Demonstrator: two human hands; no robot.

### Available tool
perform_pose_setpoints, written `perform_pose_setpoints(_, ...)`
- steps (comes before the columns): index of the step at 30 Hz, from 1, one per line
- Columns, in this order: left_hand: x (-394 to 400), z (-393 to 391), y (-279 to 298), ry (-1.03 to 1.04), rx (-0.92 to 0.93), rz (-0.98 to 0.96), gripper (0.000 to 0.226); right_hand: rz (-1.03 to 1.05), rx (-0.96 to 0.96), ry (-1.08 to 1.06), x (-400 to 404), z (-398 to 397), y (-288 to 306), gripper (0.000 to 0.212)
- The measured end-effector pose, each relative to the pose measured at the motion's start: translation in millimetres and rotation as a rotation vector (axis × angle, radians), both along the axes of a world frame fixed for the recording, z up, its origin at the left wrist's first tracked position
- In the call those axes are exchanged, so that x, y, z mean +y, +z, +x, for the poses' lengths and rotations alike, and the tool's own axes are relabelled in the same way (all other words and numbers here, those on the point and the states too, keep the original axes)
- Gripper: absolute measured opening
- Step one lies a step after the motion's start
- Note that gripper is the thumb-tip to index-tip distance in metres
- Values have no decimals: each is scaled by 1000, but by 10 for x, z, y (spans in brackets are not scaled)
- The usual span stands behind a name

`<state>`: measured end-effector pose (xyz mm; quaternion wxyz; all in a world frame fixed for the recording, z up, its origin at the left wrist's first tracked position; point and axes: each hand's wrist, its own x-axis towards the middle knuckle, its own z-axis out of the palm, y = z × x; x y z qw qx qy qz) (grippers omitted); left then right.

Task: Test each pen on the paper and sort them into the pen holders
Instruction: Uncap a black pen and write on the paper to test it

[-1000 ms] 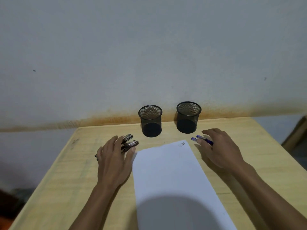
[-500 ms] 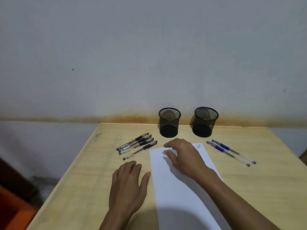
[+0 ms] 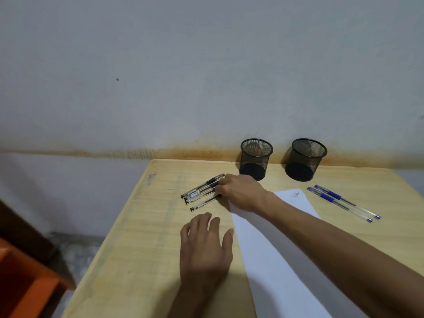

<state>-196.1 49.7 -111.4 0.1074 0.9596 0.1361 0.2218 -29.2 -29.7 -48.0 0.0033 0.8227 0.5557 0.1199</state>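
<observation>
Several black pens (image 3: 200, 192) lie side by side on the wooden table (image 3: 146, 237), left of a white sheet of paper (image 3: 275, 255) that carries a small scribble near its top. My right hand (image 3: 242, 191) reaches across the paper, and its fingertips touch the pens' cap ends; I cannot see a firm grip. My left hand (image 3: 204, 246) rests flat on the table beside the paper, fingers apart, holding nothing. Two blue pens (image 3: 341, 203) lie to the right of the paper. Two black mesh pen holders (image 3: 256, 159) (image 3: 305, 159) stand at the back by the wall, both look empty.
The table's left edge runs diagonally, with the floor and an orange object (image 3: 25, 278) beyond it. A stained grey wall (image 3: 206, 88) stands directly behind the holders.
My right hand has crossed from the top of the paper leftward to the black pens. My left hand has stayed flat beside the paper. The view has shifted left.
</observation>
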Motion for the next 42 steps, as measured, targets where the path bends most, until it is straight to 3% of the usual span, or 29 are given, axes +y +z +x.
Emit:
perform_pose_setpoints(4, 12, -20, 18, -8, 2, -1, 39, 10, -90, 71, -17, 32, -70, 12)
perform_pose_setpoints(9, 14, -53, 44, -15, -7, -23, 38, -46, -67, -13, -83, -9, 35, 24)
perform_pose_setpoints(13, 1, -53, 64, 0, 8, -75, 38, 535, 315, -219, -447, -232, 233, 6)
perform_pose_setpoints(17, -25, -32, 161, 31, 29, -187, 37, 1013, 732, -501, -940, -551, 335, 15)
perform_pose_setpoints(21, -296, 31, 476, -30, -57, -431, 40, 1281, 1073, -601, -1263, -803, 274, 10)
perform_pose_setpoints(24, -603, 94, 644, -225, -92, -425, 36, 1382, 1169, -641, -1405, -978, 238, 8)
perform_pose_setpoints(36, -1013, 328, 490, -455, -246, 28, 19, 1410, 1305, -756, -1795, -1080, 158, 12)
perform_pose_setpoints(42, -1045, 336, 624, -490, -256, -33, 23, 1351, 1267, -714, -1833, -996, 192, 14)
